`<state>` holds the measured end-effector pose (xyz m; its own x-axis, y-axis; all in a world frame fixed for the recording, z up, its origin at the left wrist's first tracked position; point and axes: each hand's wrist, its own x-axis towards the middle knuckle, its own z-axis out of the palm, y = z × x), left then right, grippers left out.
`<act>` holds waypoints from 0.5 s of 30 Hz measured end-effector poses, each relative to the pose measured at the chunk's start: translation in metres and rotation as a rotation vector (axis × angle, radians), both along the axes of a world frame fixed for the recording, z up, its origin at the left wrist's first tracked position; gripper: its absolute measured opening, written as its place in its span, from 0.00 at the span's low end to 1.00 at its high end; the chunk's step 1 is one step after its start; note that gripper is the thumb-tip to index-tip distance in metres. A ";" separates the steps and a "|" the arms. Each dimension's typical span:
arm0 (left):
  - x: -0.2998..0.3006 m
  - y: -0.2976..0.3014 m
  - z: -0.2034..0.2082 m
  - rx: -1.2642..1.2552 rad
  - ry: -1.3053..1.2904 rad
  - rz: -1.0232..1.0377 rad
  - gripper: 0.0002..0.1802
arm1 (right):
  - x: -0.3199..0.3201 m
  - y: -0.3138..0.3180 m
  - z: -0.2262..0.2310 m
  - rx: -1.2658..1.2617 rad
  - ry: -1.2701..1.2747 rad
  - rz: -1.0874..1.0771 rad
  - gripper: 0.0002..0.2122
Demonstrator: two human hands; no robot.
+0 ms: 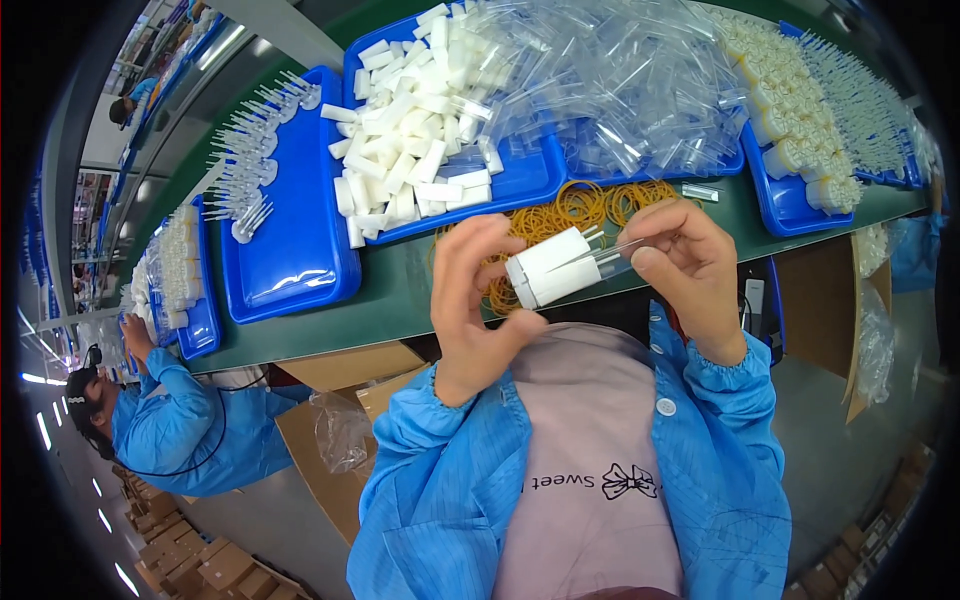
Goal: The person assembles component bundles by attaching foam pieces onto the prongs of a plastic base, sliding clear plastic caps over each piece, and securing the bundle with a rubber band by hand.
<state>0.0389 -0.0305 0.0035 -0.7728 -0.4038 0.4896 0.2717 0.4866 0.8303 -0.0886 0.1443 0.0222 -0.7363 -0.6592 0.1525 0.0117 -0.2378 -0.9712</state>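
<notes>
My left hand (468,312) is curled around the base of a white cylindrical bundle (552,270), which lies tilted between thumb and fingers. Thin rods (598,252) run along the bundle and stick out at its right end. There my right hand (698,268) is closed, thumb and forefinger pinching something thin and clear; its exact kind is too small to make out. Behind both hands, a pile of yellow-brown rubber bands (580,206) lies on the green table (400,292).
Blue trays hold white blocks (400,150), clear plastic sleeves (640,95), and upright white bundles (785,120) at right. Another blue tray (290,235) has thin-stemmed white parts (245,165) along its edge. A co-worker in a blue sleeve (190,420) works at left. Cardboard boxes (825,310) stand below the table.
</notes>
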 end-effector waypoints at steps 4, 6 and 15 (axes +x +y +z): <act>0.005 -0.003 -0.010 0.749 -0.106 -0.229 0.24 | 0.000 0.002 0.001 -0.031 -0.110 -0.025 0.09; 0.006 -0.002 -0.011 0.896 -0.052 -0.346 0.21 | 0.000 0.005 0.000 -0.037 -0.113 -0.019 0.09; 0.003 0.005 -0.007 0.766 -0.024 -0.298 0.20 | -0.008 0.010 -0.005 0.029 0.325 -0.162 0.09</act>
